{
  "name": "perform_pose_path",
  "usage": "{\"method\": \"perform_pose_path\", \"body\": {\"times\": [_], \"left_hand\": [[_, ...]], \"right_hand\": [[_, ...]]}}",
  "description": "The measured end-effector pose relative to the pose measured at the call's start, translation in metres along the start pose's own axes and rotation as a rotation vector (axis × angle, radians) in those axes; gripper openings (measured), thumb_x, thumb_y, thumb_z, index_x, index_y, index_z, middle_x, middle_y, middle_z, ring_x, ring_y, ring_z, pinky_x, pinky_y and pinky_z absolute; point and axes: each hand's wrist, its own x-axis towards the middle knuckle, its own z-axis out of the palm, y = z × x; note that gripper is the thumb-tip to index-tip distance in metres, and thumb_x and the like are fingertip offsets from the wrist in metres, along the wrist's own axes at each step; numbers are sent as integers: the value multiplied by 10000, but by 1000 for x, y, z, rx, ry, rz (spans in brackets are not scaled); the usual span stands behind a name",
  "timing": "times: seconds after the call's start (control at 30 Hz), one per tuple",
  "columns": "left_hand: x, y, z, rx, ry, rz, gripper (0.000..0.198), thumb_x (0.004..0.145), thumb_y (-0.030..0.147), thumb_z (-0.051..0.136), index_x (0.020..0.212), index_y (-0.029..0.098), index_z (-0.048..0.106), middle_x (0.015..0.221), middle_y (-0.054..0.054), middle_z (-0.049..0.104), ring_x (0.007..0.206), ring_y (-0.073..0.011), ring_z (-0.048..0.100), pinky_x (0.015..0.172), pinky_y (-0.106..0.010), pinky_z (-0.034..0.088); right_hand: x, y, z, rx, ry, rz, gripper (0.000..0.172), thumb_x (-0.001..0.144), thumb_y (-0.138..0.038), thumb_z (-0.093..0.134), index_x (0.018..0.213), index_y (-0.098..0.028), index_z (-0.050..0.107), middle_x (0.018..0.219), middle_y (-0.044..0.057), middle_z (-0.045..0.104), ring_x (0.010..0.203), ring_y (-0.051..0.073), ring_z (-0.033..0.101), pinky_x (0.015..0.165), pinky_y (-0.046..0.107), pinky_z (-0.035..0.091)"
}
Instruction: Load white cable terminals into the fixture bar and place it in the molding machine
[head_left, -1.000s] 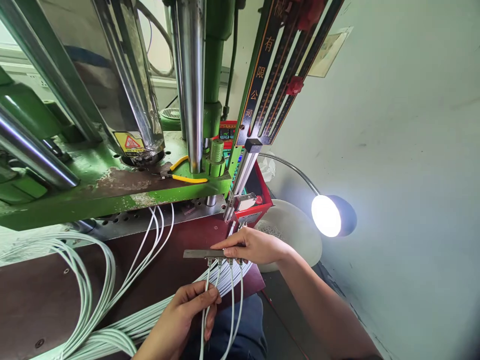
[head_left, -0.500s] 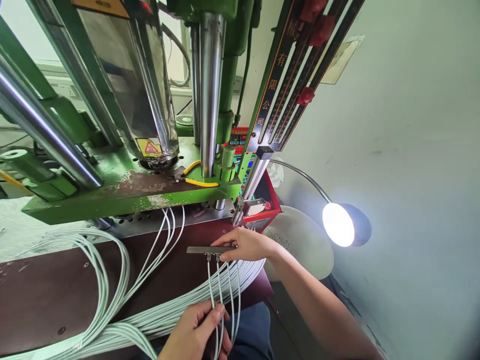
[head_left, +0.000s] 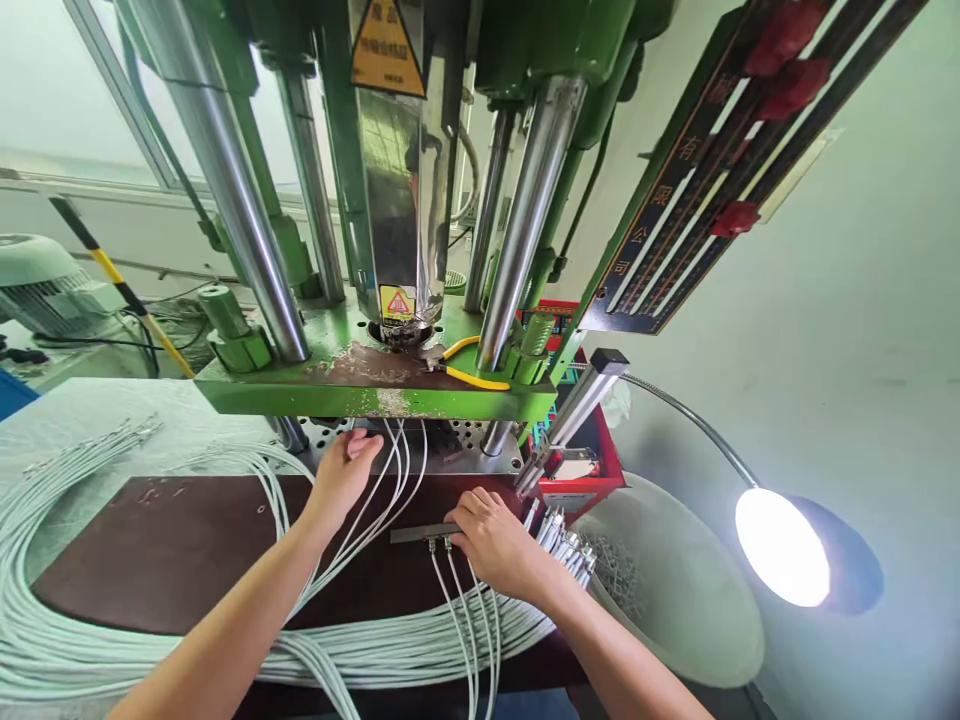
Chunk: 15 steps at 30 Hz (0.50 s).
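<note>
My right hand (head_left: 491, 540) grips the right end of a flat metal bar (head_left: 418, 534) over the brown board. White cables (head_left: 463, 625) with small metal connectors hang from the bar's front edge and run down toward me. My left hand (head_left: 346, 468) is raised at the front of the green press, just below its plate edge, with fingers loosely bent and no object visible in them. Right beside it, other white cables (head_left: 405, 470) come out from under the press plate; I see no contact with them.
A large bundle of white cables (head_left: 375, 650) curves across the brown board (head_left: 172, 550). Yellow-handled pliers (head_left: 472, 378) lie on the green press plate (head_left: 322, 400). To the right are a lit lamp (head_left: 782, 547), a pale tub (head_left: 697, 610) and a red control box (head_left: 592, 490).
My left hand has let go of the hanging cables and moved up and forward to the press. My right hand still holds the bar, and the view has turned left.
</note>
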Motion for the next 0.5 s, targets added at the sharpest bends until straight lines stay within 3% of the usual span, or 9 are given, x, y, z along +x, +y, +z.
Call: {"method": "perform_pose_path", "body": {"times": [0.13,0.27,0.37,0.5], "left_hand": [[38,1,30,-111,-263,-201,142,830,268,625,776,141,594,711,-112,708,701,-235,700,680,-345,556],[50,-4,44,-208,-443,-296,141,877,262,561,843,132,602,752,-121,720,674,-216,704,640,-321,568],[54,-8,41,-256,-500,-335,143,885,253,538,903,130,610,680,-73,687,576,-170,663,578,-280,546],[57,-12,36,-293,-490,-362,131,881,214,496,849,134,594,498,37,519,364,-84,459,435,-213,424]], "right_hand": [[-3,4,4,49,51,-8,151,916,-181,518,998,-170,644,1035,92,610,1021,239,538,915,402,445],[5,8,-5,181,111,-25,191,919,-204,533,1078,-175,634,1069,84,631,1037,215,562,940,366,454],[36,12,-19,253,188,41,247,930,-182,508,1154,-163,612,1132,98,634,1099,211,560,978,358,447],[98,23,-35,258,211,245,284,958,-216,498,1222,-142,572,1267,144,566,1204,246,510,1029,429,415]]}}
